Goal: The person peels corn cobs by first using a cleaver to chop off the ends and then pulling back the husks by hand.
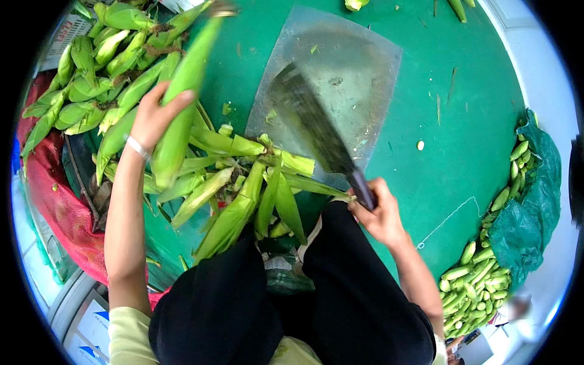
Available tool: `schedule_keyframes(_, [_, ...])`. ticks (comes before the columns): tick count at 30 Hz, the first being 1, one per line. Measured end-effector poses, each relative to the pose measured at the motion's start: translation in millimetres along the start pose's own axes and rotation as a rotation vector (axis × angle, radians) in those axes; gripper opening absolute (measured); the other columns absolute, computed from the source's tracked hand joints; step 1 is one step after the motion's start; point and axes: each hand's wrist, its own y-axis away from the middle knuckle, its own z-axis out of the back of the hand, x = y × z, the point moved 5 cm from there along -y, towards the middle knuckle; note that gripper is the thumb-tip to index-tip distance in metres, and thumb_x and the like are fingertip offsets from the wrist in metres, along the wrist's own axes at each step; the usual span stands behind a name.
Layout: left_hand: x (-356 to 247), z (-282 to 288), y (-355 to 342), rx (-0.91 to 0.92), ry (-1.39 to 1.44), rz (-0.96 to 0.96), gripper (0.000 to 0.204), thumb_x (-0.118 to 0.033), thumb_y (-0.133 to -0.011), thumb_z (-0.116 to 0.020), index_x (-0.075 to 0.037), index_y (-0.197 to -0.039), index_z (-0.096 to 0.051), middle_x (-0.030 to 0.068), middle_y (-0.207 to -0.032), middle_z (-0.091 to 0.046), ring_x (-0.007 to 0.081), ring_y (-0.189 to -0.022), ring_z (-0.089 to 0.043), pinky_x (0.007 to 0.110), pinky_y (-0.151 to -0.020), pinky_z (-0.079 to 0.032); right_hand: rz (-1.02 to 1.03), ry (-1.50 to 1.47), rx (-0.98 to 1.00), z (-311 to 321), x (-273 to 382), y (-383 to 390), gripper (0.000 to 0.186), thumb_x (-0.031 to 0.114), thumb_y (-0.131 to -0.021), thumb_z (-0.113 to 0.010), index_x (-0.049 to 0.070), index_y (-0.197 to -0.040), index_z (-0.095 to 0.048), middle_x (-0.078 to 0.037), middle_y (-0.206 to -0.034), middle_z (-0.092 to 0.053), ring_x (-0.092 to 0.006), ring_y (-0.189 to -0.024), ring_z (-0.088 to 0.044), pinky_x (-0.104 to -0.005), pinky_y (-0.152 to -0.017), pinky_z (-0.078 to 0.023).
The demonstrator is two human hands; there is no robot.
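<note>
My left hand (159, 115) is wrapped round an ear of corn (188, 76) in its green husk, held up at a tilt on the left. The ear's upper end is smeared by motion. In my right hand (380, 213) is the dark handle of a cleaver (313, 121), its broad blade pointing up and left above a clear cutting board (371, 67). Between my hands and over my knees lies a heap of loose corn husks (243, 201). Whatever the heap rests on is mostly hidden.
Unpeeled corn ears (91, 79) are piled at the far left beside a red mesh sack (61, 207). A green sack (529, 213) and many small green pods or cobs (477, 292) lie at the right. White string (450, 222) trails over the green tabletop (426, 152).
</note>
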Motion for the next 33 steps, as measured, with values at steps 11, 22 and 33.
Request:
schedule_keyframes(11, [-30, -209, -44, 0.182, -0.908, -0.452, 0.064, -0.044, -0.069, -0.069, -0.010, -0.119, -0.049, 0.0127, -0.105, -0.051, 0.0313, -0.093, -0.056, 0.042, -0.076, -0.048, -0.104, 0.085, -0.327, -23, -24, -60, 0.041, 0.038, -0.085, -0.059, -0.002, -0.085, -0.054, -0.020, -0.061, -0.054, -0.0355, -0.058, -0.056, -0.0415, -0.056, -0.044])
schedule_keyframes(22, [6, -141, -18, 0.165, -0.876, -0.299, 0.065, -0.040, -0.066, -0.070, -0.017, -0.120, -0.042, 0.0147, -0.101, -0.053, 0.0354, -0.089, -0.058, 0.043, -0.071, -0.050, 0.165, -0.381, -0.407, -2, 27, -36, 0.046, 0.045, -0.093, -0.040, 0.003, -0.075, -0.050, -0.001, -0.054, -0.046, -0.0084, -0.050, -0.045, -0.0250, -0.045, -0.036])
schedule_keyframes(33, [42, -112, -39, 0.365, -0.148, -0.213, 0.057, -0.025, -0.071, -0.074, -0.004, -0.118, -0.050, 0.0120, -0.109, -0.059, 0.0198, -0.097, -0.056, 0.032, -0.089, -0.043, -0.138, -0.344, -0.121, -42, -46, -80, 0.049, 0.046, -0.095, -0.034, 0.005, -0.072, -0.047, -0.002, -0.051, -0.044, -0.0115, -0.035, -0.040, -0.0265, -0.033, -0.033])
